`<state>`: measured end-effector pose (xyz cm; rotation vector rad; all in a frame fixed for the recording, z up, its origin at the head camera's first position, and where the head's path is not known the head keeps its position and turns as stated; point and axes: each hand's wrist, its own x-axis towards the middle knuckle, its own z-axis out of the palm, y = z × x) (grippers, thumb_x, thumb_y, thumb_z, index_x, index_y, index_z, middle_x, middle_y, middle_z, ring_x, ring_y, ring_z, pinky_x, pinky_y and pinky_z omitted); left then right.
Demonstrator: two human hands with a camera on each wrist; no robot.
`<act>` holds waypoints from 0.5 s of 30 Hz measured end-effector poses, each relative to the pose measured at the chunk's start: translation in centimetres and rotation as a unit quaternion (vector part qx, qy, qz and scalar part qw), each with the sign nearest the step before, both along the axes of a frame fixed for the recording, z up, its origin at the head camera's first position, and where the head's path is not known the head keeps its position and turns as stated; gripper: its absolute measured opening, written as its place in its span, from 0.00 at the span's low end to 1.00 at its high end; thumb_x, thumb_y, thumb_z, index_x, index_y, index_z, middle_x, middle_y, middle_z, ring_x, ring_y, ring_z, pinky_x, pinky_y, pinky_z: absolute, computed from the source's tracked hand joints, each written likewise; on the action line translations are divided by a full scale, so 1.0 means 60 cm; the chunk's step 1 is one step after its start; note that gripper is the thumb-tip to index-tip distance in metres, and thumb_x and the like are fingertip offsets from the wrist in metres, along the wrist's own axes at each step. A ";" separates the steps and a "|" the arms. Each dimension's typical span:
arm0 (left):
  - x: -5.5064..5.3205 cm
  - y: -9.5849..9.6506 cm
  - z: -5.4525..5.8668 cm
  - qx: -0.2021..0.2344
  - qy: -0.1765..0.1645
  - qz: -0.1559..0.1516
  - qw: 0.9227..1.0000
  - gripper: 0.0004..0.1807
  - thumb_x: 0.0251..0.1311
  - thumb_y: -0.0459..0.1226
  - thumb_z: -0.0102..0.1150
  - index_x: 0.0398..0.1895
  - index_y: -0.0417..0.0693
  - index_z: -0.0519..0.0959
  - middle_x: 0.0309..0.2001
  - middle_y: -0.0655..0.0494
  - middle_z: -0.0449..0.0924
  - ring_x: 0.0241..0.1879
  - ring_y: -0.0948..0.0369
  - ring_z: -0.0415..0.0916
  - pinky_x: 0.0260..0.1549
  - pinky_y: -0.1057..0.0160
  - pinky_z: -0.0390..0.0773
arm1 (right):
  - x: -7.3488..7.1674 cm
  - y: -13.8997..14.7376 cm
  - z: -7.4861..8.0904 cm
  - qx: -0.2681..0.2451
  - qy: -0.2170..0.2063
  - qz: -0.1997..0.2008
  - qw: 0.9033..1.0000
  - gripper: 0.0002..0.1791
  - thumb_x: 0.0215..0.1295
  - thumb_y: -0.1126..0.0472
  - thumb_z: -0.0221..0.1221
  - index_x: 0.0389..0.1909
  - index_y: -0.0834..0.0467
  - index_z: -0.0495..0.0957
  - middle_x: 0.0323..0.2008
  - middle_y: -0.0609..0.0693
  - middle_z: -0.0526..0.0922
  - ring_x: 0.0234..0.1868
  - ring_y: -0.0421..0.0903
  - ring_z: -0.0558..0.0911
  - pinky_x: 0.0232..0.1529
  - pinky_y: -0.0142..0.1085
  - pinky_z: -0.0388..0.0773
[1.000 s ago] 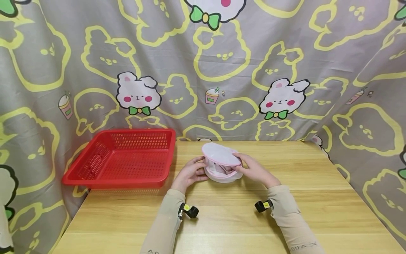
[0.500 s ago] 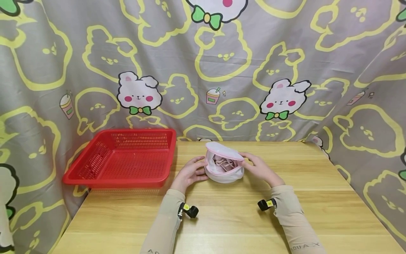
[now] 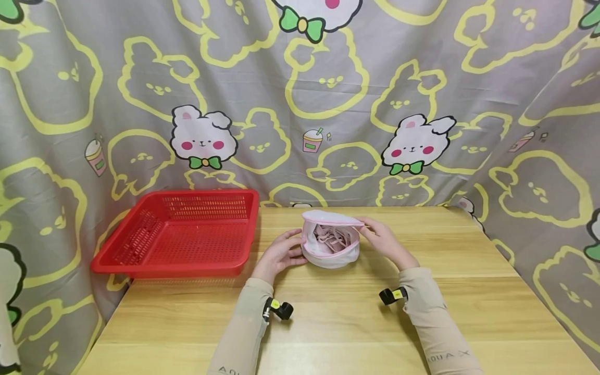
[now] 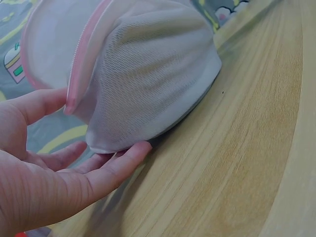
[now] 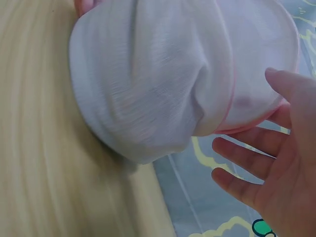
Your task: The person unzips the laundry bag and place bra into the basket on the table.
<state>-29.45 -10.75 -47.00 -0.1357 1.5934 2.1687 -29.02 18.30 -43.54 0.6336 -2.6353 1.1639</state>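
A round white mesh laundry bag (image 3: 330,260) with pink zipper edging stands on the table, its lid (image 3: 328,217) raised at the front. Through the opening show mauve fabric straps (image 3: 334,237). My left hand (image 3: 282,253) is at the bag's left side; in the left wrist view its loosely extended fingers (image 4: 116,173) touch the zipper end and the bottom edge. On the other side, my right hand (image 3: 383,241) pinches the lid's rim between thumb and forefinger. Its other fingers (image 5: 242,158) spread apart below the rim in the right wrist view.
A red plastic basket (image 3: 175,270) with slotted walls stands on the left of the wooden table (image 3: 328,323). Behind the table hangs a grey patterned curtain (image 3: 267,67). A small black camera is strapped to each wrist.
My right hand has lifted the lid up and back, widening the bag's opening and showing more of the mauve straps. My left hand has stayed at the bag's side.
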 end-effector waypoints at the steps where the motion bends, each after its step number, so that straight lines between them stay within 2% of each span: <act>1: 0.000 0.000 0.000 0.001 0.000 0.000 1.000 0.33 0.63 0.34 0.57 0.72 0.48 0.60 0.59 0.41 0.72 0.44 0.54 0.80 0.56 0.38 0.74 | -0.001 0.000 0.003 -0.004 0.001 -0.005 1.000 0.18 0.74 0.62 0.49 0.58 0.65 0.75 0.56 0.65 0.79 0.58 0.64 0.78 0.59 0.58 0.73; 6: -0.001 0.000 0.002 -0.001 0.002 0.000 1.000 0.32 0.64 0.34 0.57 0.71 0.48 0.61 0.53 0.45 0.76 0.43 0.54 0.80 0.55 0.39 0.75 | -0.008 0.005 0.019 -0.012 -0.007 -0.027 1.000 0.20 0.76 0.57 0.48 0.58 0.65 0.76 0.56 0.65 0.80 0.59 0.63 0.77 0.60 0.57 0.72; 8: 0.000 -0.001 0.002 -0.002 0.001 0.000 1.000 0.32 0.63 0.34 0.57 0.71 0.48 0.61 0.50 0.47 0.77 0.43 0.54 0.81 0.54 0.39 0.75 | -0.012 0.007 0.027 -0.015 -0.018 -0.032 0.999 0.20 0.76 0.54 0.47 0.56 0.64 0.77 0.53 0.64 0.81 0.57 0.62 0.78 0.58 0.57 0.73; 11: 0.000 0.000 0.002 -0.001 -0.001 0.000 1.000 0.32 0.63 0.34 0.58 0.71 0.49 0.62 0.48 0.49 0.78 0.43 0.55 0.81 0.54 0.40 0.76 | -0.021 0.011 0.040 -0.027 -0.030 -0.028 0.999 0.21 0.76 0.53 0.47 0.54 0.64 0.78 0.49 0.65 0.83 0.50 0.60 0.81 0.53 0.55 0.77; 15: -0.001 0.000 -0.001 -0.001 -0.001 -0.004 1.000 0.33 0.63 0.35 0.58 0.71 0.49 0.61 0.49 0.49 0.77 0.43 0.54 0.80 0.54 0.41 0.76 | -0.032 0.018 0.058 -0.053 -0.045 -0.009 0.998 0.21 0.76 0.56 0.47 0.54 0.68 0.77 0.47 0.68 0.83 0.45 0.58 0.83 0.49 0.50 0.81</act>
